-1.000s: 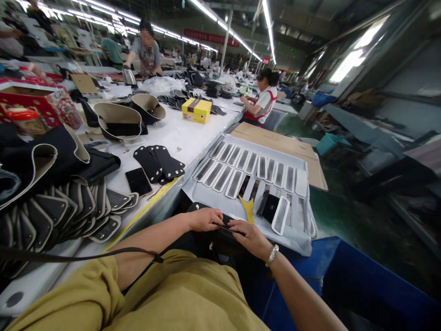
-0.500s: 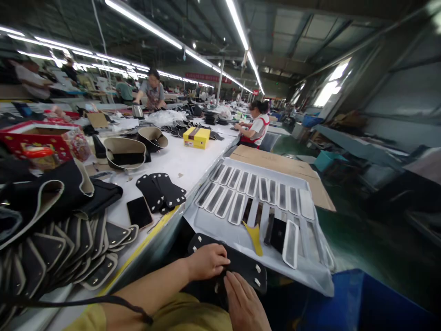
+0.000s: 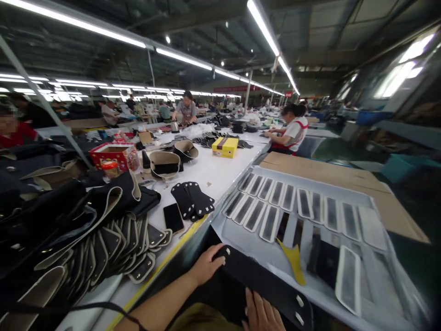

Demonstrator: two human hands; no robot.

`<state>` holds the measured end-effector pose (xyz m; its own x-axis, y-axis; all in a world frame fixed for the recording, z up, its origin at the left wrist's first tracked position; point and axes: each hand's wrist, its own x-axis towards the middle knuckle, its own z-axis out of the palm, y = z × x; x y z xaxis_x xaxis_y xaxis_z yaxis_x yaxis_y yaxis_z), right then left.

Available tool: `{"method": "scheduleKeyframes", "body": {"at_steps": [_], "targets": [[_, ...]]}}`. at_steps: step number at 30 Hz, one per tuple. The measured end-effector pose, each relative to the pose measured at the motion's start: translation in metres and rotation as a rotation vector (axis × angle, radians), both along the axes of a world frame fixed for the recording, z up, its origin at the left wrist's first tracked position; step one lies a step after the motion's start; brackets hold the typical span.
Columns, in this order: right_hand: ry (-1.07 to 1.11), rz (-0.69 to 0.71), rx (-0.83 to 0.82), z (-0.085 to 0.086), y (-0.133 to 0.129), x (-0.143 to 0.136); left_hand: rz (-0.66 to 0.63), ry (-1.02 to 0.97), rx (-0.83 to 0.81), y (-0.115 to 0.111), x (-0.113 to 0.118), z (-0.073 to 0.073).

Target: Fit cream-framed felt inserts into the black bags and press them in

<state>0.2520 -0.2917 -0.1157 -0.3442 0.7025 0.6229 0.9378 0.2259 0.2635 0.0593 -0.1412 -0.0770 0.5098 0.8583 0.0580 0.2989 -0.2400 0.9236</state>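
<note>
A long black panel [image 3: 262,276] with rounded corners and small white tabs at its ends lies slanting in front of me. My left hand [image 3: 208,265] pinches its left end, with thumb and fingers at the corner by a white tab. My right hand [image 3: 262,313] rests at the panel's near edge with fingers stretched out side by side; its lower part is cut off by the frame. To the right, a grey-covered tray [image 3: 237,250] bears several white-rimmed dark strips [image 3: 270,223], a yellow piece [image 3: 293,263] and a dark block [image 3: 327,261].
On the white table [image 3: 223,172] at left are stacked black panels with pale edging [image 3: 113,243], a phone [image 3: 173,218], similar tabbed black panels [image 3: 193,200], a yellow box [image 3: 224,147] and a red box [image 3: 115,156]. Cardboard [image 3: 320,172] lies behind the tray. A co-worker [image 3: 291,131] sits beyond.
My left hand has moved from the panel's middle to its left end. My right hand has shifted along the near edge. The view has turned left, so things appear farther right.
</note>
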Motion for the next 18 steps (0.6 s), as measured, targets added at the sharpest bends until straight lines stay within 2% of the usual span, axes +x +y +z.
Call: {"method": "scheduleKeyframes", "body": {"at_steps": [2,4,8,10,11,14,18], "targets": [[0.013,-0.010,-0.146,0.016,-0.013,-0.003,0.026,-0.072,-0.137,-0.001,0.002,-0.007],[0.048,-0.001,-0.232,0.023,-0.023,-0.001,0.038,-0.179,-0.299,-0.003,0.004,-0.010],[0.084,0.191,-0.234,0.031,-0.036,0.006,-0.018,-0.357,-0.574,-0.008,0.003,-0.008],[0.086,0.273,-0.235,0.038,-0.032,0.005,-0.033,-0.367,-0.595,-0.010,0.001,-0.006],[0.095,0.271,-0.253,0.042,-0.028,0.002,-0.039,-0.357,-0.581,-0.011,0.000,-0.004],[0.141,0.163,-0.340,0.048,-0.007,-0.011,-0.067,-0.285,-0.493,-0.011,-0.001,-0.001],[0.128,0.104,-0.439,0.042,0.014,-0.025,-0.079,-0.195,-0.410,-0.007,-0.001,-0.001]]}}
